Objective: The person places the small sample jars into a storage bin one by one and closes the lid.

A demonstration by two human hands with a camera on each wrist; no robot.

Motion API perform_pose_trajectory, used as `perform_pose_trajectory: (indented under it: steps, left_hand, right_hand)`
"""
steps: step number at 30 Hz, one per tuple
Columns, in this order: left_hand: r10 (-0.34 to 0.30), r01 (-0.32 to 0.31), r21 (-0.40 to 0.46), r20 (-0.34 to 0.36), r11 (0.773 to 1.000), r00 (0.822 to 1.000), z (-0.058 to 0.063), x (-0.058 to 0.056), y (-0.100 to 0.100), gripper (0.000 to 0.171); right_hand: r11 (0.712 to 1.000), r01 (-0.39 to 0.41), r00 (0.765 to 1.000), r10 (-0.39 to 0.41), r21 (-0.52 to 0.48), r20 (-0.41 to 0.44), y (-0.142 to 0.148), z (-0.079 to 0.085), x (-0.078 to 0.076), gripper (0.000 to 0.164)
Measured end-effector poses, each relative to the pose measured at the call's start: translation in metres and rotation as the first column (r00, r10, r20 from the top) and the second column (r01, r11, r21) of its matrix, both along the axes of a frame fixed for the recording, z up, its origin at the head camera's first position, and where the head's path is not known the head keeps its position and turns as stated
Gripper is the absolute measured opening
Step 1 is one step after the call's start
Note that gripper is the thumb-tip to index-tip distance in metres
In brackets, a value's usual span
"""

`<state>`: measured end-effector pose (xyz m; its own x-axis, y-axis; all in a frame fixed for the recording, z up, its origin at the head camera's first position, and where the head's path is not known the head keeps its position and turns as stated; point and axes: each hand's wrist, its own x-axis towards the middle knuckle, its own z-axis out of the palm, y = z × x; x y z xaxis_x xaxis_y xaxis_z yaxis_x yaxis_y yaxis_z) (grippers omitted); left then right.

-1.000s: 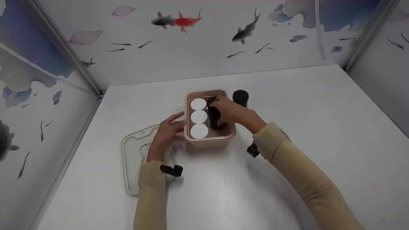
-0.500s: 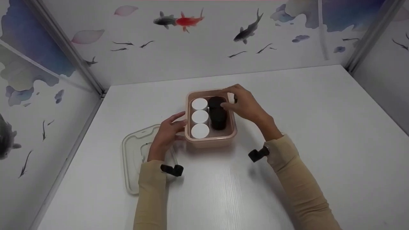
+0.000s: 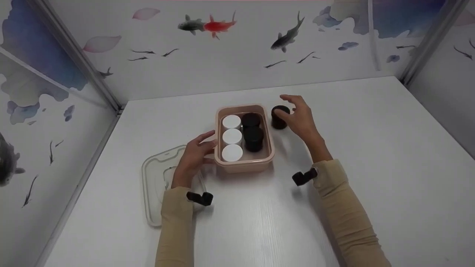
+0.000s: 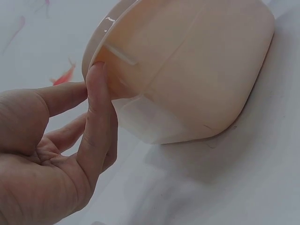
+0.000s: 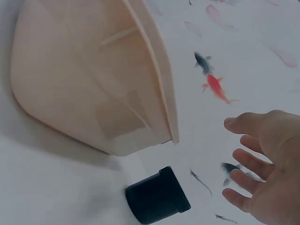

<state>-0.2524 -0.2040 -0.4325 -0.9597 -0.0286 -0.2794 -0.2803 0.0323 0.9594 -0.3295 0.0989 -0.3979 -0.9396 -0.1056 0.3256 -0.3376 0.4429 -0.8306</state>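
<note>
A pink plastic box [image 3: 245,167] stands on the white table, its top uncovered. Inside it, three white-topped jars [image 3: 232,137] form the left row. Two black jars [image 3: 254,139] fill part of the right row, the nearer one standing higher. My left hand [image 3: 193,155] holds the box's left rim, thumb at the edge and a fingertip under the lip, as the left wrist view [image 4: 70,154] shows. A third black jar [image 5: 157,196] stands upright outside, right of the box. My right hand [image 3: 301,119] is beside that jar, fingers spread and holding nothing.
A pale translucent lid [image 3: 152,185] lies flat on the table, partly under the left forearm. Behind and at both sides rise white panels [image 3: 237,70] printed with fish. Each wrist carries a small black camera [image 3: 304,176].
My right hand has let go of a black jar inside the box, come out over the rim and moved right to the jar outside. My left hand has stayed at the box.
</note>
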Motion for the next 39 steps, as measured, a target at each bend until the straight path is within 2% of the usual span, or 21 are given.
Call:
perform_pose_trajectory:
  steps: [5, 9, 14, 18, 23, 27, 33, 39]
  left_hand:
    - [-0.008, 0.009, 0.01, -0.011, 1.0, 1.0, 0.0, 0.0, 0.0, 0.042]
    - [-0.009, 0.009, 0.002, -0.015, 1.0, 1.0, -0.001, 0.001, -0.001, 0.043]
    - [-0.012, 0.012, 0.001, -0.014, 1.0, 1.0, -0.002, 0.002, -0.001, 0.042]
    - [-0.014, 0.015, 0.033, -0.031, 0.999, 0.999, -0.003, 0.002, -0.001, 0.044]
    - [-0.02, 0.023, 0.05, -0.063, 0.998, 0.998, -0.003, 0.002, -0.001, 0.045]
    - [-0.02, 0.022, 0.036, -0.046, 0.999, 0.999, -0.003, 0.001, 0.0, 0.043]
    - [-0.012, 0.013, 0.013, -0.047, 1.0, 0.999, -0.003, 0.0, 0.0, 0.046]
    - [-0.015, 0.015, 0.006, -0.051, 1.0, 0.999, -0.005, 0.0, -0.001, 0.047]
  right_hand:
    - [0.997, 0.045, 0.996, -0.04, -0.059, 0.084, 0.006, -0.016, -0.012, 0.061]
    - [0.993, 0.056, 0.987, -0.04, -0.099, 0.159, 0.01, -0.031, -0.019, 0.07]
    - [0.988, 0.061, 0.965, -0.022, -0.142, 0.262, 0.013, -0.043, -0.025, 0.079]
    - [0.985, 0.052, 0.947, 0.004, -0.165, 0.321, 0.013, -0.048, -0.028, 0.084]
    - [0.985, 0.022, 0.933, 0.041, -0.172, 0.357, 0.013, -0.054, -0.03, 0.084]
    - [0.986, 0.015, 0.921, 0.052, -0.168, 0.387, 0.013, -0.057, -0.031, 0.084]
    - [0.983, 0.034, 0.927, 0.037, -0.183, 0.373, 0.01, -0.057, -0.03, 0.08]
    - [0.99, 0.04, 0.93, 0.012, -0.136, 0.366, 0.007, -0.06, -0.031, 0.082]
